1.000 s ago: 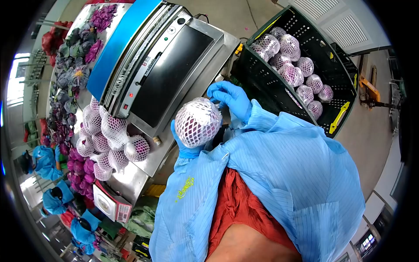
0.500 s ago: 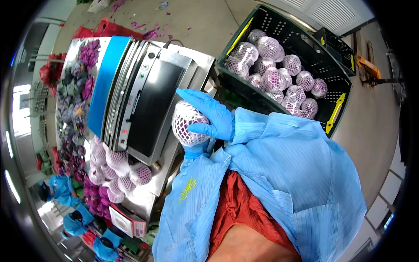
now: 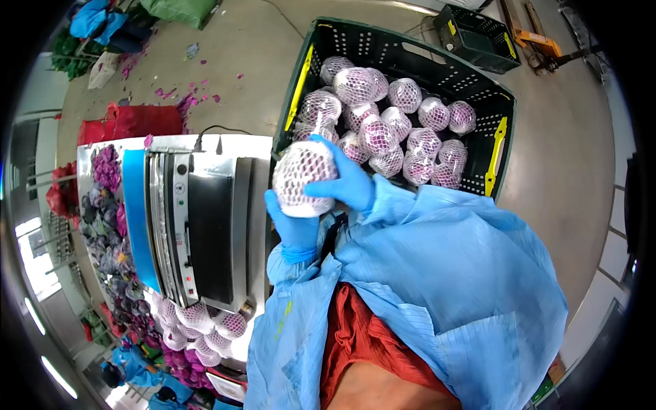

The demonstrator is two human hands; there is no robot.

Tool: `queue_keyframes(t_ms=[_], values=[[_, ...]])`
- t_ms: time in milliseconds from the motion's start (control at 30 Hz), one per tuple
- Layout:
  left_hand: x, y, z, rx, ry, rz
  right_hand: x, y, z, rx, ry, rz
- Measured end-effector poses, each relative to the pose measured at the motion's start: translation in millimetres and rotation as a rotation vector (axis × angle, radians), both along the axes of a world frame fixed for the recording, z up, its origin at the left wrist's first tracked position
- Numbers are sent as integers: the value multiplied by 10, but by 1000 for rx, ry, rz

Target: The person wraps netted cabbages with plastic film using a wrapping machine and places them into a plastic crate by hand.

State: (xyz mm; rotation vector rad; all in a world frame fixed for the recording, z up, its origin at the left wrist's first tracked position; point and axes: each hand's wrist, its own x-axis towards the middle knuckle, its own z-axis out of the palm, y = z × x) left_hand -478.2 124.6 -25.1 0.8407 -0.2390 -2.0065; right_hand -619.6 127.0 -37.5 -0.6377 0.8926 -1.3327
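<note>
A red cabbage (image 3: 304,176) in a white foam net sits between my two blue-gloved hands, held at the near left corner of the dark green crate (image 3: 393,37). My left hand (image 3: 294,225) cups it from below, thumb up along its left side. My right hand (image 3: 347,181) grips its right side, thumb across the front and fingers behind. Inside the crate lie several netted, film-wrapped cabbages (image 3: 378,135). To the left is a wrapping machine (image 3: 210,232) with a dark plate and a blue side panel (image 3: 139,219).
More netted cabbages (image 3: 205,328) are piled at the machine's near end. Trimmed purple leaves (image 3: 106,239) and bare cabbages cover the table's far left. A red sack (image 3: 137,121) lies beyond the table. A second crate (image 3: 476,37) and an orange pallet jack (image 3: 538,42) stand at the back right. Co-workers are at lower left.
My view has turned, and the crate now appears closer to my hands. The netted cabbage has moved from beside the machine's plate toward the crate's corner. My left hand now shows more clearly beneath it.
</note>
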Motion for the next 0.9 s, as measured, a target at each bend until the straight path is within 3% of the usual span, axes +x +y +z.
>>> queue_keyframes(t_ms=[33, 167, 367, 400, 433, 500, 600, 667, 733, 800, 900], values=[[-95, -33, -43, -5, -30, -78, -189, -3, 66, 19, -118, -12], [-459, -118, -5, -192, -500, -356, -956, -23, -107, 197, -159, -51], [-329, -81, -254, -165, -466, -331, -2070, -407, -1209, 394, -151, -411], [-294, -58, -247, -127, -475, -314, -2319, -481, -1700, 414, -246, -439], [-238, -32, -250, -101, -484, -314, -2384, -518, -1694, 473, -314, -433], [-139, 18, -267, -47, -497, -315, -2412, -594, -1890, 550, -262, -599], [-46, 76, -292, 50, -527, -271, -2446, -676, -2654, 547, 111, -775], [28, 121, -335, 80, -523, -256, -2187, -680, -2331, 533, 114, -860], [85, 145, -332, 97, -495, -226, -2199, -558, -2367, 708, 194, -781], [145, 166, -351, 105, -460, -202, -2291, -444, -2397, 671, 341, -725], [316, 214, -376, 97, -418, -180, -2102, -432, -2215, 588, 354, -686]])
